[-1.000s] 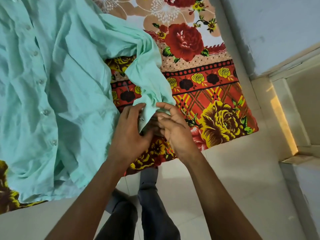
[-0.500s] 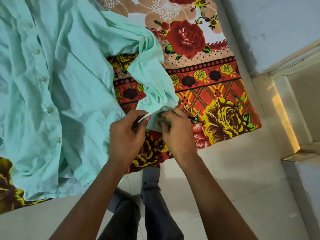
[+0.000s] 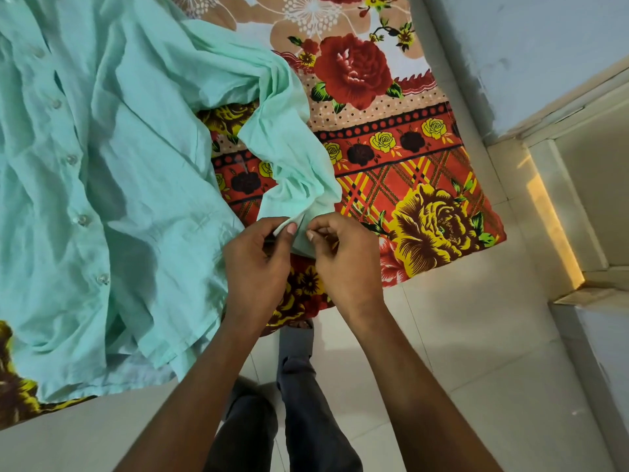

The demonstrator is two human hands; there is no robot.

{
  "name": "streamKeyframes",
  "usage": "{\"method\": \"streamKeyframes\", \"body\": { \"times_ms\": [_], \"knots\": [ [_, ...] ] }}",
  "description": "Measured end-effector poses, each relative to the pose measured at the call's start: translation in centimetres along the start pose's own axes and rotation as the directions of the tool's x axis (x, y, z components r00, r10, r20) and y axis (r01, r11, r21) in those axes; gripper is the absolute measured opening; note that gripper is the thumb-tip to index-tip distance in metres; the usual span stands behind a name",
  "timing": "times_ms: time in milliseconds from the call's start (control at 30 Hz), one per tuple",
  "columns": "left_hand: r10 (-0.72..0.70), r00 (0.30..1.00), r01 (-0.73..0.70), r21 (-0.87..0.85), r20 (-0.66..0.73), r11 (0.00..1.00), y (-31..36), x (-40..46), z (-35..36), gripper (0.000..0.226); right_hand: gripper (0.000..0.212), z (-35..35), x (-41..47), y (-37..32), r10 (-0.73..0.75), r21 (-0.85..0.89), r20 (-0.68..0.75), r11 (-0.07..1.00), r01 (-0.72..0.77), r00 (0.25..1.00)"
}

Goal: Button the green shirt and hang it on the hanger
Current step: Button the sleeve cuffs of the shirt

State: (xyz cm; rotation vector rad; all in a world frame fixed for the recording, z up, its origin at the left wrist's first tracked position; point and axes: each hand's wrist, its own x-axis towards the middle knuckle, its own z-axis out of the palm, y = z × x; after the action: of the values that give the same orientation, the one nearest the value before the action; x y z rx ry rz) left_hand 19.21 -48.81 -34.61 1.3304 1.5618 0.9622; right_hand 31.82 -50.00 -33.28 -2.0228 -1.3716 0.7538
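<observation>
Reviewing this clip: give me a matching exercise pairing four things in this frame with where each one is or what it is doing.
Things:
1. green shirt
2. sleeve cuff
3. floral bedsheet
4. left hand

States:
a. patterned cloth under the shirt
b. pinched between both hands
c. spread out, front buttons in a row
d. grips the cuff from the left side

Pairs: 1-c, 2-b, 3-a, 4-d

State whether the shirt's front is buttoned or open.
Buttoned: the green shirt lies flat with its buttons closed down the front placket.

Matt, creased cloth shirt
</observation>
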Motion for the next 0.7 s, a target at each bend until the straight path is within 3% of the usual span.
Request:
{"method": "streamKeyframes", "body": {
  "times_ms": [300,700],
  "knots": [
    [-0.018,0.998,0.019,-0.025,0.058,0.999,0.46,0.08,-0.02,0.017,0.021,0.30,-0.42,-0.70,-0.025,0.129,-0.069,0.991,0.034,0.997],
    [-0.058,0.998,0.058,-0.016,-0.021,0.998,-0.04,0.39,0.01,0.013,0.032,0.22,-0.23,-0.77,-0.101,0.021,-0.065,0.994,0.103,0.993]
  ]
}}
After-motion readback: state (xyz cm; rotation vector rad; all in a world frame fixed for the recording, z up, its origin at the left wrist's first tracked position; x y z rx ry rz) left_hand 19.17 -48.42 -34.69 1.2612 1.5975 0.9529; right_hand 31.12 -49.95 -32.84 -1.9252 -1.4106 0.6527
